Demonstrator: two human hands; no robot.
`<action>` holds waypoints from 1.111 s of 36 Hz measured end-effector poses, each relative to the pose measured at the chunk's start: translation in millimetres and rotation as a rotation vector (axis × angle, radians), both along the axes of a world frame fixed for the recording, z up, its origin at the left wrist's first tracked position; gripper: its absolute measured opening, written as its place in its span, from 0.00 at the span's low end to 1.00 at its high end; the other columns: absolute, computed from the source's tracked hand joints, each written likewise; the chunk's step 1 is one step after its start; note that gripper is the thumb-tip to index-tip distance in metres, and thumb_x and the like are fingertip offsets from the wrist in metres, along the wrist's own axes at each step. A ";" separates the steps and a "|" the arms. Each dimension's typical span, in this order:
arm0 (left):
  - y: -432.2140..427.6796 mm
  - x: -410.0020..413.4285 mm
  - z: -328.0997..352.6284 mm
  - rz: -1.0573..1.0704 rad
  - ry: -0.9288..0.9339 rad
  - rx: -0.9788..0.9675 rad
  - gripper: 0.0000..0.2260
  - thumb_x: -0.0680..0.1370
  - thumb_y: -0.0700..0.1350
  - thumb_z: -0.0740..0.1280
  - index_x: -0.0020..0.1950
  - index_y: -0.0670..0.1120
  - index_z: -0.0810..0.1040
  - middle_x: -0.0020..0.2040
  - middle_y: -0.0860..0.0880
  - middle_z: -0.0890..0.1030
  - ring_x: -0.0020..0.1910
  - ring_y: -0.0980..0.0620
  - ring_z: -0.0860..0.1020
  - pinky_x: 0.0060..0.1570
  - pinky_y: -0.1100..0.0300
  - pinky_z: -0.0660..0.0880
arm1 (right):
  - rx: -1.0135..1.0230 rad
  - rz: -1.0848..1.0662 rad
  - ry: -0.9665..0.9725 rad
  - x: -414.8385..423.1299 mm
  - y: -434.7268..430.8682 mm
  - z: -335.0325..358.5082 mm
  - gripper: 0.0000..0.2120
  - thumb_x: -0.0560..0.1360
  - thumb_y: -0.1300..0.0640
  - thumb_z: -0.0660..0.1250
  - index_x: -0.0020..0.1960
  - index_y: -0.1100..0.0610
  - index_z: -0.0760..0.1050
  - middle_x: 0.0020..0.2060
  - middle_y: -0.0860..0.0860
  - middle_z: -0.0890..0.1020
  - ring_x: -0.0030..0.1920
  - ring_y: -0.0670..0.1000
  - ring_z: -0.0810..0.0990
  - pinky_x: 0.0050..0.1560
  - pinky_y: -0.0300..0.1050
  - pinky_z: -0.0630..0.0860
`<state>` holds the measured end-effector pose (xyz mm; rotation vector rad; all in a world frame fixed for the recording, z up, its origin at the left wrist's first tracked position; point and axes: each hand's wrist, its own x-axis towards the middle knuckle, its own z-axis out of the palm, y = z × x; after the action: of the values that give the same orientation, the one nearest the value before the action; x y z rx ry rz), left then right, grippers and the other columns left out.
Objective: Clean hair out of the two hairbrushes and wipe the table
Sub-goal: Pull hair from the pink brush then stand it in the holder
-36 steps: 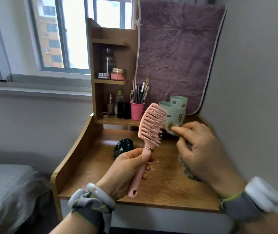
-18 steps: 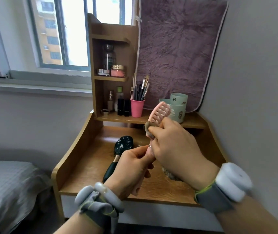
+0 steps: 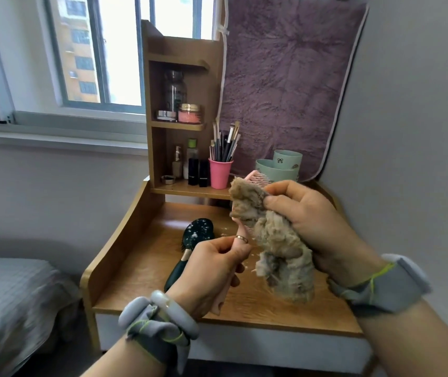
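pink hairbrush stands upright, mostly hidden behind a fuzzy tan cloth pressed against it. dark green hairbrush, flecked white, lies flat on the worktop.

The left hand wears a thin ring on one finger and a pale, smooth bangle at the wrist, next to a grey fabric wristband with yellow-green stitching. The right hand has a matching grey band carrying a rounded white module.
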<state>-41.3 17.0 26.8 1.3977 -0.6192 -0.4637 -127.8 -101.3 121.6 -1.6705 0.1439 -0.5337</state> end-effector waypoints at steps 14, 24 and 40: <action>-6.9 -9.6 6.6 0.044 -0.071 0.015 0.06 0.78 0.45 0.67 0.48 0.46 0.84 0.36 0.51 0.80 0.31 0.59 0.75 0.30 0.64 0.73 | -0.137 -0.411 0.081 23.9 -19.7 -28.1 0.05 0.73 0.57 0.69 0.39 0.54 0.76 0.36 0.51 0.79 0.37 0.48 0.77 0.34 0.40 0.72; -8.7 -12.1 0.5 0.068 -0.094 0.081 0.05 0.77 0.43 0.68 0.50 0.48 0.83 0.33 0.54 0.78 0.28 0.61 0.74 0.29 0.67 0.72 | -0.104 -0.543 -0.218 29.3 -39.4 2.7 0.04 0.75 0.57 0.66 0.48 0.52 0.78 0.36 0.48 0.80 0.36 0.44 0.79 0.35 0.36 0.76; -3.2 -1.0 -3.5 0.171 -0.204 0.073 0.09 0.78 0.43 0.66 0.41 0.42 0.82 0.27 0.52 0.76 0.23 0.61 0.71 0.23 0.67 0.68 | -1.158 -0.191 0.138 20.1 9.6 -34.9 0.11 0.76 0.54 0.60 0.51 0.51 0.81 0.44 0.48 0.75 0.46 0.51 0.75 0.46 0.48 0.75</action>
<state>-42.3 13.8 23.3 1.5653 -0.6455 -0.2110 -107.7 -91.7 86.8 -2.8446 0.0952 -0.7029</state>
